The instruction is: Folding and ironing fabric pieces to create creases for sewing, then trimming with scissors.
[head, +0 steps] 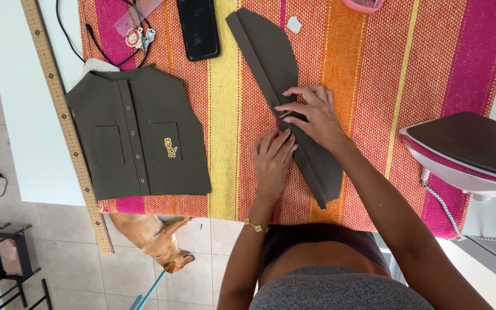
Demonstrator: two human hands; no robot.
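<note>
Left hand (272, 162) flat, right hand (311, 115) fingers pressing olive fabric strip (271, 54)

Counted on and around the striped cloth

Two olive fabric pieces: one small sleeveless vest (139, 135) at left, one long folded strip (285, 86) in the middle. Two hands, the left hand (272, 161) and right hand (311, 112), both on the strip. One phone (198, 27) far, one iron (469, 152) right, one wooden ruler (67, 132) left, one dog (153, 235) near.
</note>
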